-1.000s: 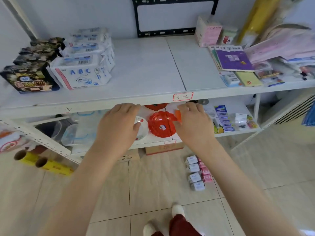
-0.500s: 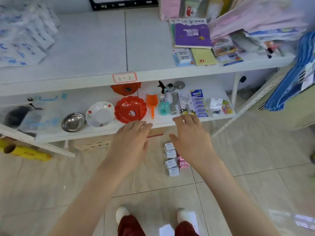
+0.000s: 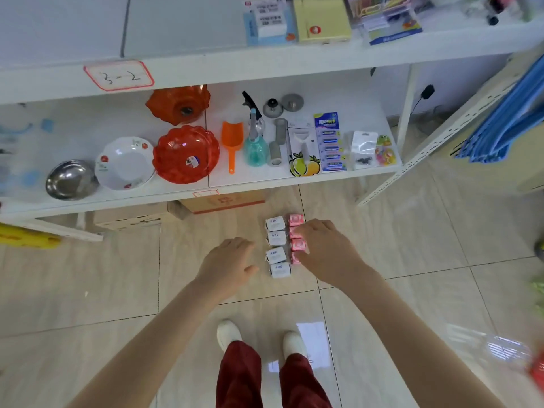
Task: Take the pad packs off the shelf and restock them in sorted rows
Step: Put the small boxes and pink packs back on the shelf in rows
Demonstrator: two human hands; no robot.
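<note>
Now the pad packs are lying on the tiled floor (image 3: pixel 117 275) just in front of the lower shelf (image 3: pixel 338 98), in two short columns that are touching: four white pad packs (image 3: pixel 276 238) on the left and the pink pad packs (image 3: pixel 295 219) on the right. The left hand (image 3: pixel 228 265) is hovering beside the white column with relaxed fingers, so its grip is wide and is holding nothing. The right hand (image 3: pixel 326 248) is reaching over the pink column and its fingers are covering part of it; I cannot tell whether its grip is closing on a pack or only touching. These packs are looking small, light and soft, wrapped in thin smooth film, so I am judging that they are giving a little under pressure and are sliding easily on the glossy tiles. Taking several together by pressing on both ends of a column, or pinching one by its long sides, is seeming the safest way. The floor is shining and is reflecting light near the person's feet. On the lower shelf a steel bowl (image 3: pixel 70 179), a flowered plate (image 3: pixel 125 163), a red plastic bowl (image 3: pixel 186 154), an orange scoop (image 3: pixel 232 142) and a card of batteries (image 3: pixel 329 142) are standing, and a cardboard box (image 3: pixel 223 201) is sitting under it.
</note>
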